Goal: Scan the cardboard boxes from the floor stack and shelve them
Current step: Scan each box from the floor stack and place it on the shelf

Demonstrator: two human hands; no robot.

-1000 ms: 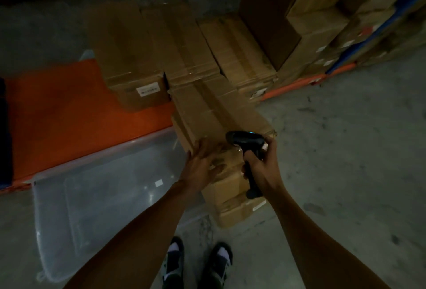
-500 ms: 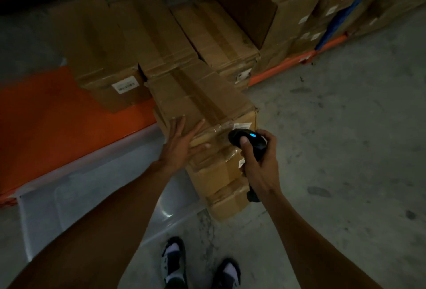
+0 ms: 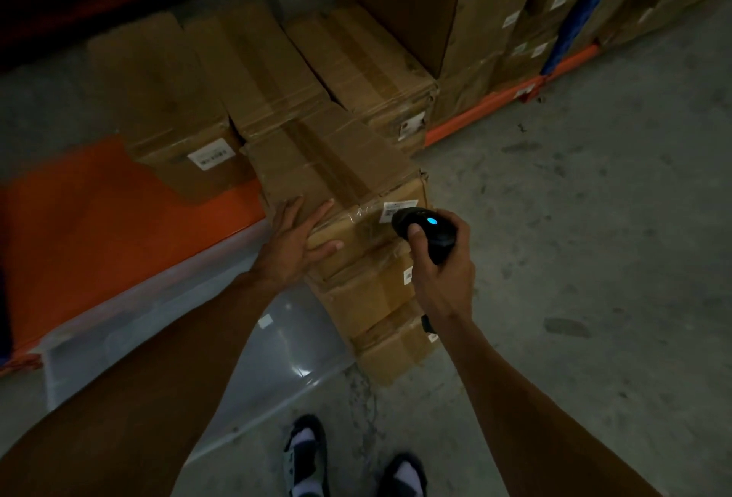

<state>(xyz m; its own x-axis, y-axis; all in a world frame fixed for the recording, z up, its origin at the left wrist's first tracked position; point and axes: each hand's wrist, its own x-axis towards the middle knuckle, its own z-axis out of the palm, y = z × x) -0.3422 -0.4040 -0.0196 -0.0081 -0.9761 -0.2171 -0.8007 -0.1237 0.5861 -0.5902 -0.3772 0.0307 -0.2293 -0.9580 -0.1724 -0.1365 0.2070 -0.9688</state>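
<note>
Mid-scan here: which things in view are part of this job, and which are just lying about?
In the job: top box of the floor stack, its label, scanner in right hand, left hand on box.

Lying about: clear plastic bin, orange sheet.

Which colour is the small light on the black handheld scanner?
Blue-cyan light, on the black handheld scanner; head view.

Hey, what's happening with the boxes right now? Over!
Left hand flat on top box of floor stack. Right hand grips scanner, aimed at box label. Nothing blocking. Not shelved yet.
</note>
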